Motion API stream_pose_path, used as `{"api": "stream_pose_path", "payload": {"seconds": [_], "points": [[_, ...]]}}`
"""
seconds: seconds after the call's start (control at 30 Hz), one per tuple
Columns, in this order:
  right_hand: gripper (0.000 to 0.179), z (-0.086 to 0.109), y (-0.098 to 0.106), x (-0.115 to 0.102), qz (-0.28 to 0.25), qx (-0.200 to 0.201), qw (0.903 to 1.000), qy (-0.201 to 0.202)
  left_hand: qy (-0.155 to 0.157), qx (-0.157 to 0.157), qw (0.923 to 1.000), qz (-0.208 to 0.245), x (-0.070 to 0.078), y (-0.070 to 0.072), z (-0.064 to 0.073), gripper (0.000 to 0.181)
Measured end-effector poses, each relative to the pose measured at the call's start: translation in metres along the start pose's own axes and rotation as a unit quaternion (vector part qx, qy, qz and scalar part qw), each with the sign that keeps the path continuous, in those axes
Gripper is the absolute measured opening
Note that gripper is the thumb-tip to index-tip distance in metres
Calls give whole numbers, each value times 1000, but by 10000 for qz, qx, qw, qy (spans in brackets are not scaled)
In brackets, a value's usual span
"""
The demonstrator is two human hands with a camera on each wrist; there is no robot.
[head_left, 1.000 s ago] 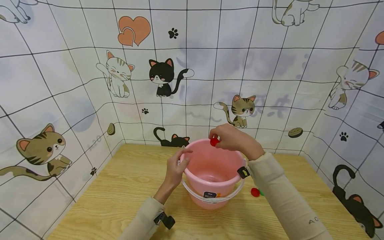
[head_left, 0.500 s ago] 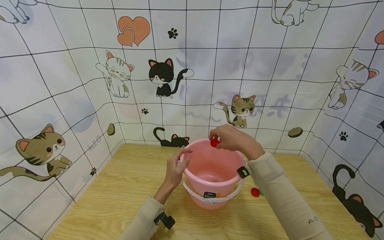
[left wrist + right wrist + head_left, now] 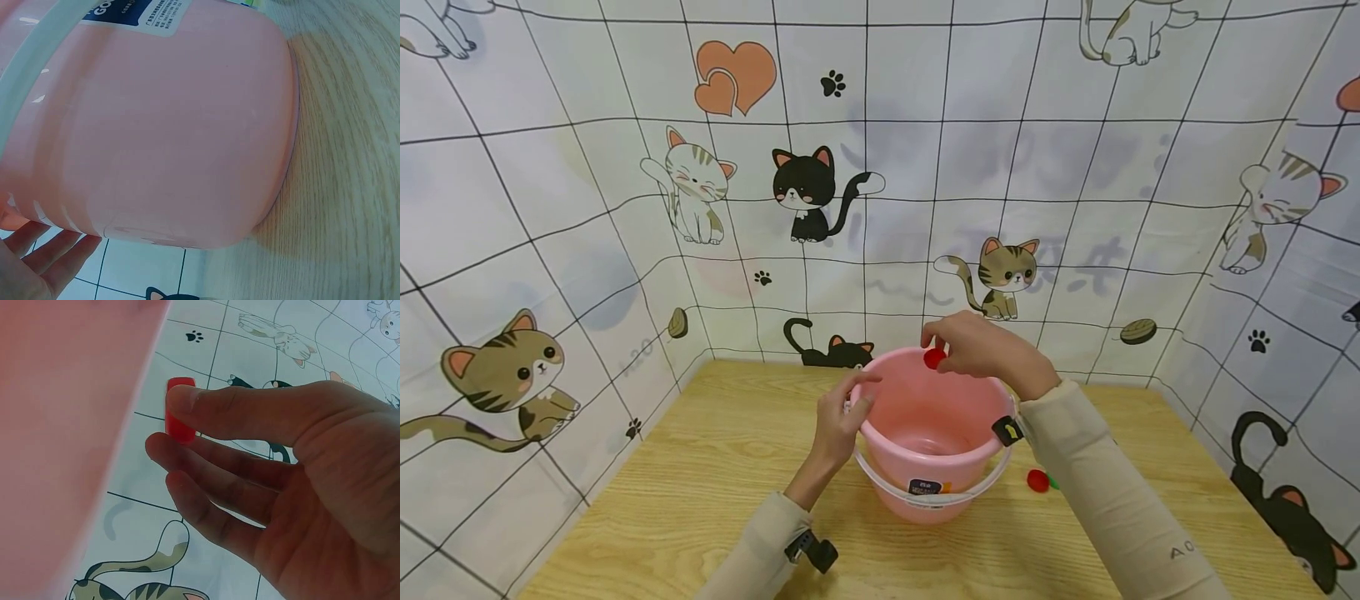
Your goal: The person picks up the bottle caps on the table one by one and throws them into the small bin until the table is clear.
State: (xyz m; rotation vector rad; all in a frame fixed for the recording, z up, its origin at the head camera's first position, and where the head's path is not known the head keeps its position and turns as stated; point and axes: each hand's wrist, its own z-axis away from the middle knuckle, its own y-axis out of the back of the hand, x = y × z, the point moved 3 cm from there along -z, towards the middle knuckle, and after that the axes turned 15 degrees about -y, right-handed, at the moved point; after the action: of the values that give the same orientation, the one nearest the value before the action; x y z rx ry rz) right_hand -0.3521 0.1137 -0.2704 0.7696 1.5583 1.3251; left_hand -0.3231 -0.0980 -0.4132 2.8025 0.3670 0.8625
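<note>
A pink bucket (image 3: 936,433) with a lowered white handle (image 3: 925,500) stands upright on the wooden table. At its left rim, my left hand (image 3: 842,417) grips the edge, and its fingers (image 3: 65,253) lie against the outer wall in the left wrist view. Over the far rim, my right hand (image 3: 988,350) pinches a small red disc (image 3: 935,359). The right wrist view shows that red disc (image 3: 181,428) edge-on, with the thumb pressed on its near side. A second red disc (image 3: 1038,481) lies on the table right of the bucket.
Beside the lying disc, a green piece (image 3: 1054,482) is mostly hidden by the right sleeve (image 3: 1120,492). The wooden table (image 3: 722,467) meets a white cat-print sheet (image 3: 895,167) at the back and sides. A label (image 3: 150,14) marks the bucket's outer wall.
The pinched red disc sits very slightly lower and more tilted in my right fingers. Both arms and the bucket stay in place.
</note>
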Motion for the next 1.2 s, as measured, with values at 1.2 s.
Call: {"api": "stream_pose_path", "payload": {"seconds": [1.2], "points": [[9, 46, 14, 55, -154, 703, 9974, 15, -38, 38, 10000, 40, 1, 0, 0, 33]]}}
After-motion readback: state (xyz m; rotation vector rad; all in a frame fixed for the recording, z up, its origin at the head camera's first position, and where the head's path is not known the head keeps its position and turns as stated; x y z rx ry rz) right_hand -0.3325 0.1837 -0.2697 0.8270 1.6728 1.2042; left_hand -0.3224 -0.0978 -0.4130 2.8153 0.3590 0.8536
